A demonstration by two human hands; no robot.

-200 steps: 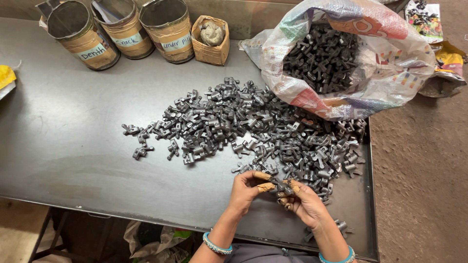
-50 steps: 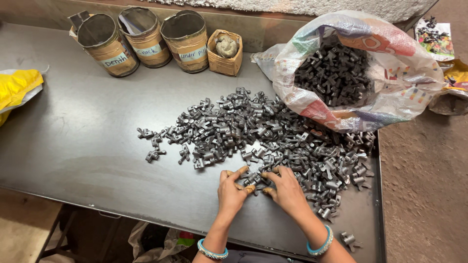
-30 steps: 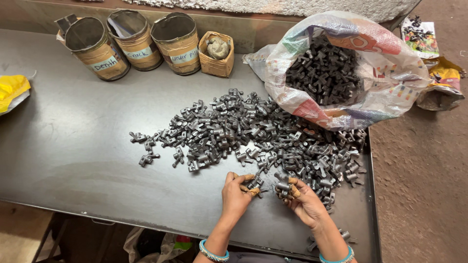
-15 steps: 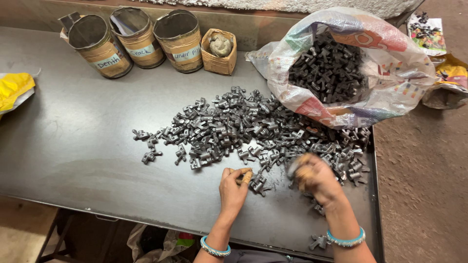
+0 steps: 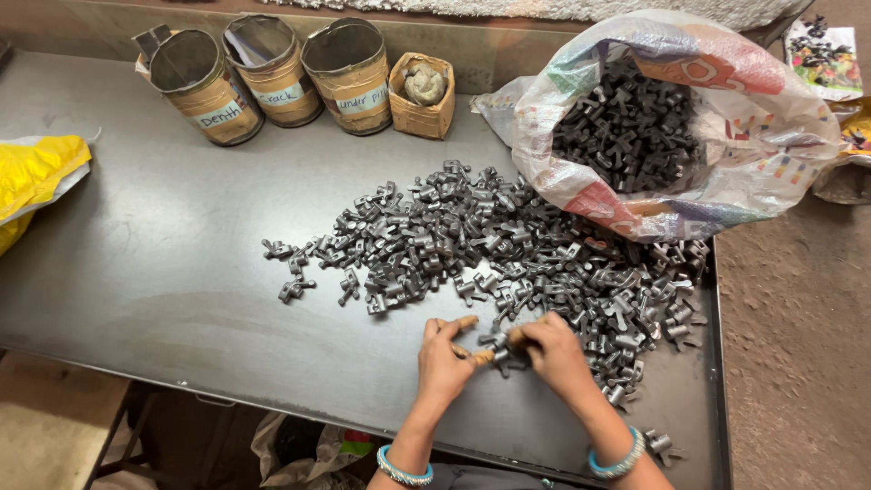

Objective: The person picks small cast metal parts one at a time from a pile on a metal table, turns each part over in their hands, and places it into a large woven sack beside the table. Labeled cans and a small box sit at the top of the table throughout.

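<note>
right hand (image 5: 553,349) back beside left hand (image 5: 443,358) | both apparently pinching metal parts (image 5: 497,349)

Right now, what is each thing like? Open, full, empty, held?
Left hand: on the table, fingers at a small metal part.
Right hand: touching the same part.
Pile of metal parts: loose, spread flat on the table.
Sack: open, lying on its side, holding many parts.
Three cans: upright, open; contents cannot be told.
Small box: open, a lump inside.
</note>
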